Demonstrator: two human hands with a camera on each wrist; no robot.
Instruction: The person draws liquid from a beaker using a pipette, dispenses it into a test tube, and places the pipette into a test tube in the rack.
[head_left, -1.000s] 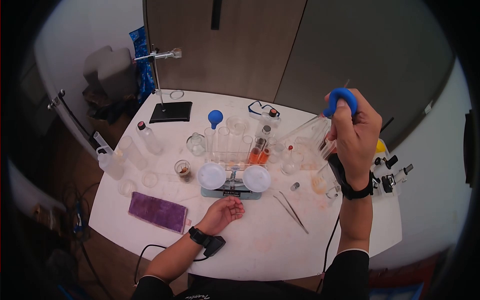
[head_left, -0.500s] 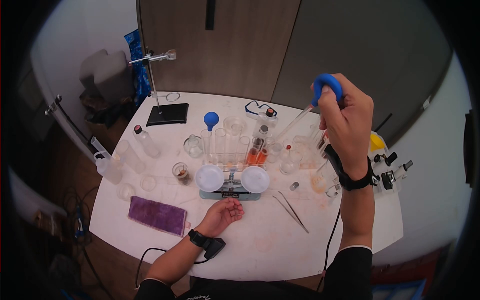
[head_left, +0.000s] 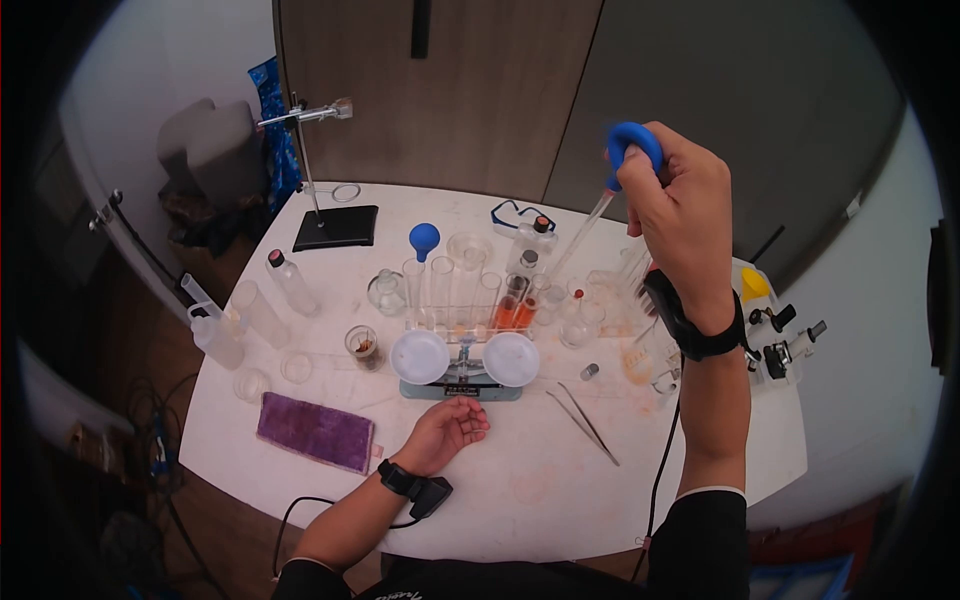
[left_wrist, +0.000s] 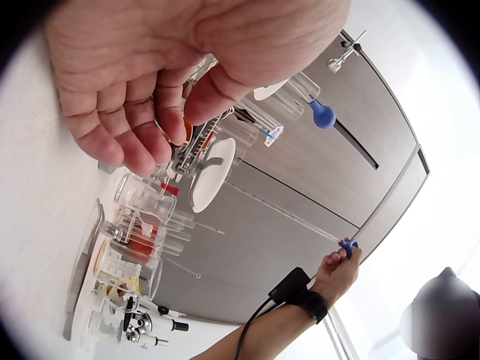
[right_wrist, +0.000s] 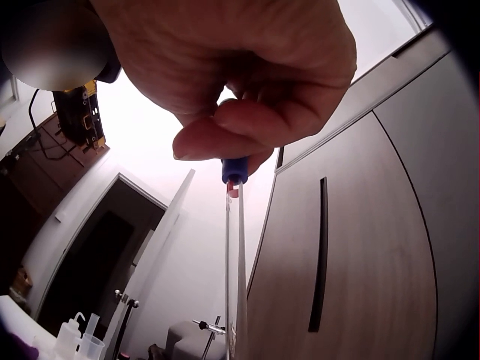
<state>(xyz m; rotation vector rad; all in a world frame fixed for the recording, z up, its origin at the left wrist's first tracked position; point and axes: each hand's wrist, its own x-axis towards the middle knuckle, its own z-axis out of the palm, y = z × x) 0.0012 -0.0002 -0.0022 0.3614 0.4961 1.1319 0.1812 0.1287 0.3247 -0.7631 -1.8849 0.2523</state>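
Note:
My right hand (head_left: 690, 215) is raised high over the right back of the table, gripping a pipette by its blue rubber bulb (head_left: 640, 140). Thumb and fingers squeeze round the bulb, and the long glass tube (head_left: 590, 228) slants down to the left. Seen from the right wrist, the tube (right_wrist: 235, 277) hangs below the bulb's neck with a red mark near its top. The left hand (head_left: 447, 434) rests on the table, fingers loosely curled and holding nothing. Just beyond its fingertips stands a balance scale (head_left: 462, 391) with two white pans.
Behind the balance, test tubes (head_left: 441, 285) stand in a rack, some with orange liquid (head_left: 515, 315). Tweezers (head_left: 588, 428) lie to the right, a purple cloth (head_left: 315, 432) to the left. A clamp stand (head_left: 335, 228) is at the back left; a microscope (head_left: 785, 350) is far right.
My right hand has moved up and to the left with the pipette, its tube now away from the glassware at the right. The left hand stays where it was.

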